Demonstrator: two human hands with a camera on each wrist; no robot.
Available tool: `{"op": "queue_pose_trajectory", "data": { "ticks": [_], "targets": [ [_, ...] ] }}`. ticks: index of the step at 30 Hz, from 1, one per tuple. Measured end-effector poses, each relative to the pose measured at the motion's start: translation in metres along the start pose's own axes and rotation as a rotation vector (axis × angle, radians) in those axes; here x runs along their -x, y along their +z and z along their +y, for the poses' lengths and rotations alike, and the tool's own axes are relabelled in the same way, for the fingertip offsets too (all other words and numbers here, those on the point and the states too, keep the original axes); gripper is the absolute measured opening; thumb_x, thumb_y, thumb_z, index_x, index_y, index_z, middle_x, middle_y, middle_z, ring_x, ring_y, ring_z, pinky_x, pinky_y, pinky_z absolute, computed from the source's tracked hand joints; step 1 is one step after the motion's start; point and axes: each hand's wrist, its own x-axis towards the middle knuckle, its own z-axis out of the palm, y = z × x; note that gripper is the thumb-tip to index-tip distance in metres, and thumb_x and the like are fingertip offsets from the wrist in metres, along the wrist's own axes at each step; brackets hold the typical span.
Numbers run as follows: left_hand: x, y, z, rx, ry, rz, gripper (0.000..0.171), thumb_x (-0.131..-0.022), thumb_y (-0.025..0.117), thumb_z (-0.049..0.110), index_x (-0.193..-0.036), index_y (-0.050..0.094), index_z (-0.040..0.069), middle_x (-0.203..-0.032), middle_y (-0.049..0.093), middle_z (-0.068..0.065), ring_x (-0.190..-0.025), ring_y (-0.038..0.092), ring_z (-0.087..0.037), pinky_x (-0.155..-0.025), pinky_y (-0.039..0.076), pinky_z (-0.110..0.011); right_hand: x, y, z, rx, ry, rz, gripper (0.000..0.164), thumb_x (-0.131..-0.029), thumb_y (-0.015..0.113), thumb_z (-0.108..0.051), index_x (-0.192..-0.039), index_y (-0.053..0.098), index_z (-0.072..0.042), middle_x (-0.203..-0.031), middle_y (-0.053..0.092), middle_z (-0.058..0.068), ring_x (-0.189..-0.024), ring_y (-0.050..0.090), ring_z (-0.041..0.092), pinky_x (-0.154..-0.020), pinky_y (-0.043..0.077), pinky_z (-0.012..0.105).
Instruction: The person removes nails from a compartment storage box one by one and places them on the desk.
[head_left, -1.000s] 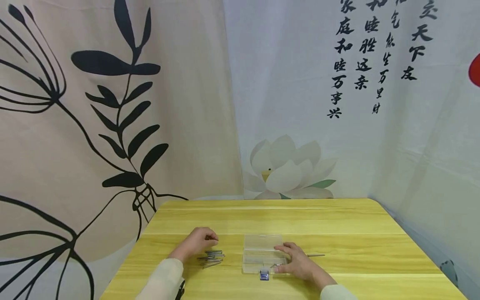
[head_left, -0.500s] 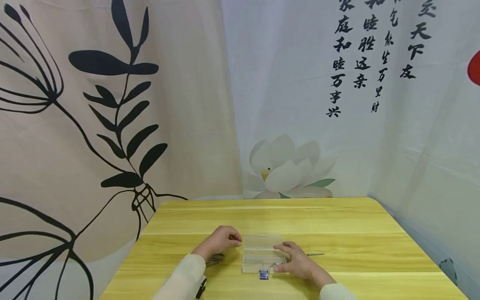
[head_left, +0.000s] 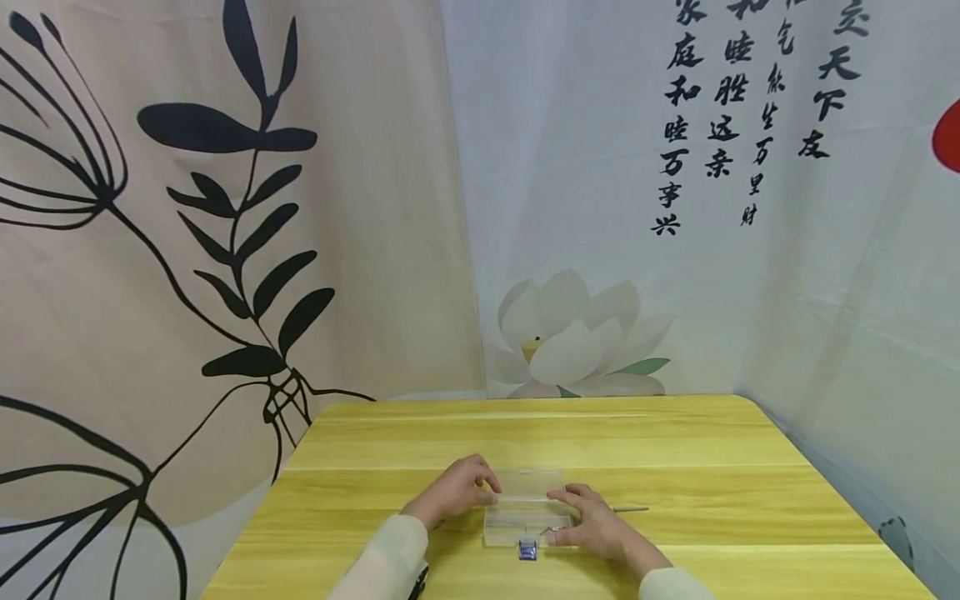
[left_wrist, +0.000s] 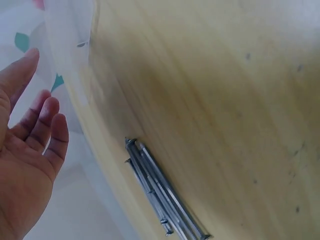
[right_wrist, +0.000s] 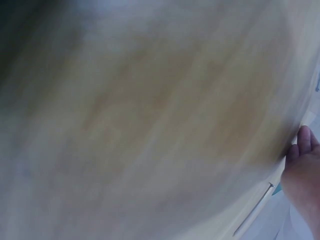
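Observation:
A clear plastic box with its lid folded back lies in the middle of the table. My right hand holds the box's right end, thumb in front and fingers behind. A small metal piece shows by that thumb; its kind is too small to tell. At the box's left edge is my left hand, fingers loosely bent; whether it touches the plastic cannot be told. The left wrist view shows no thing in that hand. Several steel nails lie in a pile beneath it.
A blue-marked piece sits at the box's front edge. One single nail lies on the wooden table right of the right hand. Behind the table hangs a printed cloth. The right wrist view is mostly blurred.
From above the nail pile, my left hand has moved right to the box's left edge. My right hand and the box have stayed in place.

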Motion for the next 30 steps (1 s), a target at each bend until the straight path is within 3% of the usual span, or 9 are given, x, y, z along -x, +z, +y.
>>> {"op": "queue_pose_trajectory", "data": {
  "ticks": [7, 15, 21, 30],
  "targets": [
    [0.001, 0.007, -0.001, -0.005, -0.001, 0.003, 0.006, -0.088, 0.075, 0.010, -0.094, 0.075, 0.009, -0.096, 0.056, 0.006, -0.088, 0.055, -0.019, -0.076, 0.047, -0.030, 0.000, 0.000, 0.000, 0.013, -0.007, -0.001, 0.075, -0.079, 0.083, -0.039, -0.142, 0.054, -0.010, -0.150, 0.029, 0.032, -0.135, 0.024, 0.058, -0.100, 0.023, 0.075],
    [0.000, 0.014, -0.001, -0.037, 0.015, -0.004, 0.003, -0.089, 0.075, 0.014, -0.092, 0.075, 0.016, -0.100, 0.060, 0.012, -0.098, 0.057, -0.012, -0.091, 0.048, -0.036, 0.000, 0.000, 0.001, 0.017, -0.007, -0.003, 0.075, -0.079, 0.083, -0.040, -0.142, 0.054, -0.011, -0.150, 0.029, 0.031, -0.135, 0.024, 0.059, -0.100, 0.024, 0.075],
    [0.000, 0.016, 0.001, -0.008, 0.033, -0.022, 0.004, -0.089, 0.074, 0.010, -0.090, 0.076, 0.013, -0.094, 0.064, 0.010, -0.094, 0.059, -0.010, -0.088, 0.049, -0.035, 0.000, -0.001, 0.001, 0.029, -0.018, 0.003, 0.074, -0.079, 0.083, -0.039, -0.141, 0.054, -0.010, -0.150, 0.029, 0.032, -0.134, 0.025, 0.059, -0.099, 0.025, 0.075],
    [-0.004, 0.015, 0.001, -0.043, 0.023, -0.051, 0.004, -0.088, 0.075, 0.010, -0.087, 0.076, 0.014, -0.093, 0.063, 0.011, -0.093, 0.059, -0.010, -0.086, 0.049, -0.032, 0.001, 0.000, -0.001, 0.014, -0.002, -0.003, 0.074, -0.079, 0.083, -0.038, -0.142, 0.054, -0.010, -0.151, 0.029, 0.031, -0.135, 0.023, 0.059, -0.100, 0.024, 0.075]
  ]
}}
